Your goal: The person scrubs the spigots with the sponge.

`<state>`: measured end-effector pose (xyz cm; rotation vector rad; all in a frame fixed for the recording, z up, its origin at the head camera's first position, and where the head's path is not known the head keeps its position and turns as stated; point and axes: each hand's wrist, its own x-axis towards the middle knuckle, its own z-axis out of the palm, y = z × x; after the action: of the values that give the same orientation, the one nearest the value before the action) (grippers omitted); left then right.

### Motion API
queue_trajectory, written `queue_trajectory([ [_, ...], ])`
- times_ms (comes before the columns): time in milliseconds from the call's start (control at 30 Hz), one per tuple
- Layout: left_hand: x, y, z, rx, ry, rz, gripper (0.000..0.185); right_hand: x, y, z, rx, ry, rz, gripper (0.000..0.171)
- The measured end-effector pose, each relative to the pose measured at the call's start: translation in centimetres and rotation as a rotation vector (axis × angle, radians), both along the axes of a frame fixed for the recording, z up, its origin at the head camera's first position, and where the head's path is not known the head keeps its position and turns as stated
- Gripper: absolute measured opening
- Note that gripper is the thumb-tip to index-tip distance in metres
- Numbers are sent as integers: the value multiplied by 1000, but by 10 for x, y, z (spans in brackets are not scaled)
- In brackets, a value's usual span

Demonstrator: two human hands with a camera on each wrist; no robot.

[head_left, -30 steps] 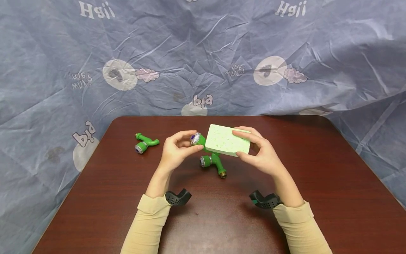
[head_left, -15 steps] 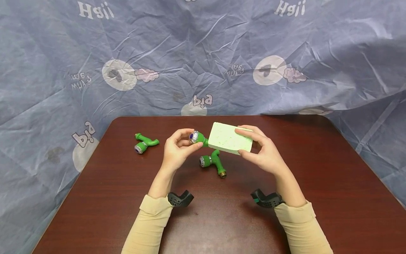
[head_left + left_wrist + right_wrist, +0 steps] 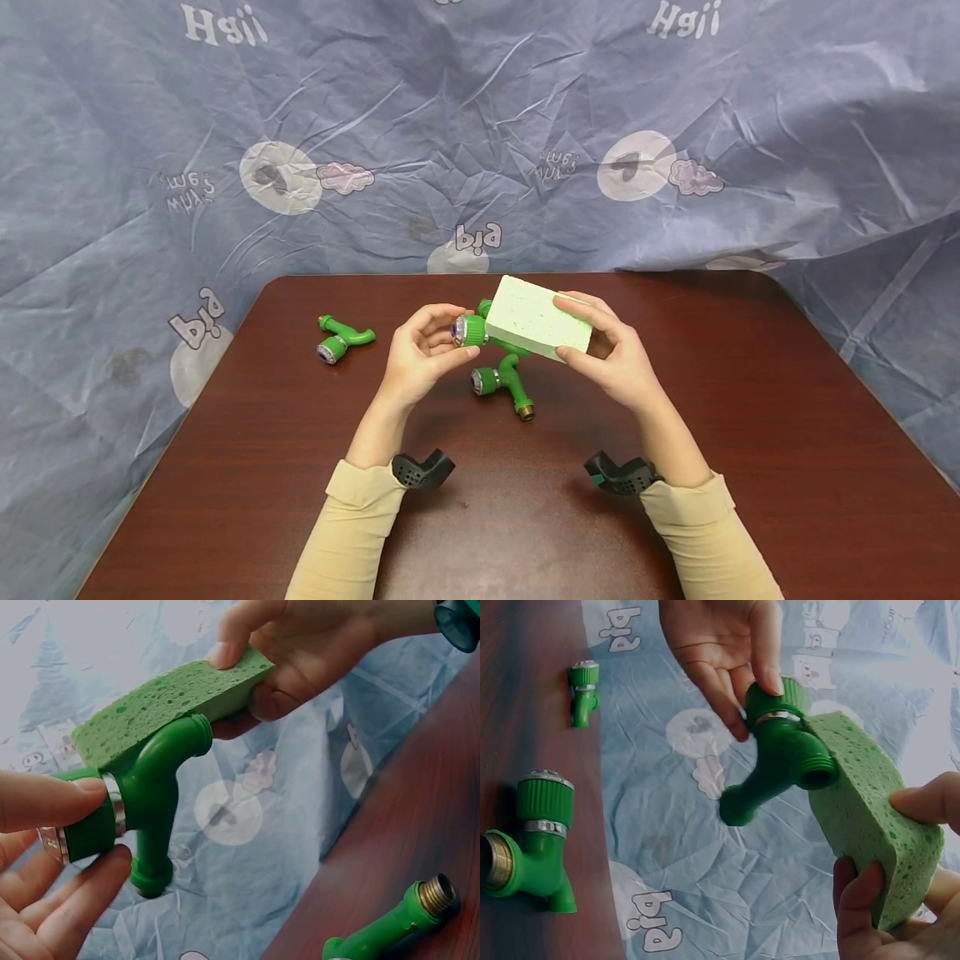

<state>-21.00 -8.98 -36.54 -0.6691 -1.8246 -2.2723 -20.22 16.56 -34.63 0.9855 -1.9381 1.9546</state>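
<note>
My left hand (image 3: 427, 350) pinches the knob end of a green plastic tap (image 3: 474, 330) between thumb and fingers, holding it above the table; the same tap (image 3: 146, 802) shows in the left wrist view. My right hand (image 3: 603, 354) grips a pale green sponge (image 3: 536, 318) by its right end and holds it against the tap's body. In the right wrist view the sponge (image 3: 862, 814) lies against the tap (image 3: 780, 754) beside its open threaded end. A second green tap (image 3: 504, 385) lies on the table below my hands. A third one (image 3: 341, 337) lies at the far left.
The dark brown table (image 3: 750, 467) has rounded far corners. A crumpled blue printed sheet (image 3: 480, 125) hangs behind it and drapes past both sides. Black wrist mounts (image 3: 420, 468) sit at my cuffs.
The right hand has tilted the sponge and shifted it slightly up and left along the held tap. The left hand has turned the tap a little. The taps on the table stayed still.
</note>
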Motion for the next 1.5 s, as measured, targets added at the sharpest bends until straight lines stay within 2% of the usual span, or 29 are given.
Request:
queue_trajectory([
  [100,1,0,1,13,40,-43,49,-1,-1,-1,0,-38,-60,53],
  [267,3,3,2,4,94,-132,48,-5,2,-4,54,-111,-226,52],
  [400,4,3,3,1,100,-157,48,-8,8,-3,105,-128,-404,51],
  [467,4,2,3,5,97,-153,49,-7,10,-1,84,-145,-446,51],
  [533,4,1,2,9,92,-143,49,-5,11,2,23,-162,-420,52],
  [633,3,0,2,8,85,-131,49,0,11,8,-53,-152,-299,52],
  [767,3,0,1,13,89,-133,48,6,7,12,-52,-66,-113,53],
  [833,3,0,1,21,98,-135,47,7,5,11,-37,-37,-58,54],
  [900,2,0,1,28,110,-137,47,6,3,11,-14,-34,-71,53],
  [1067,1,-2,1,36,119,-133,47,3,6,10,-11,-103,-239,52],
  [1133,0,-5,1,36,110,-119,47,1,9,10,-32,-128,-273,52],
  [1333,-6,-16,-4,54,31,-26,51,-1,14,12,-65,-144,-288,53],
  [1500,-14,-27,-14,32,13,53,54,0,15,12,-58,-145,-294,53],
])
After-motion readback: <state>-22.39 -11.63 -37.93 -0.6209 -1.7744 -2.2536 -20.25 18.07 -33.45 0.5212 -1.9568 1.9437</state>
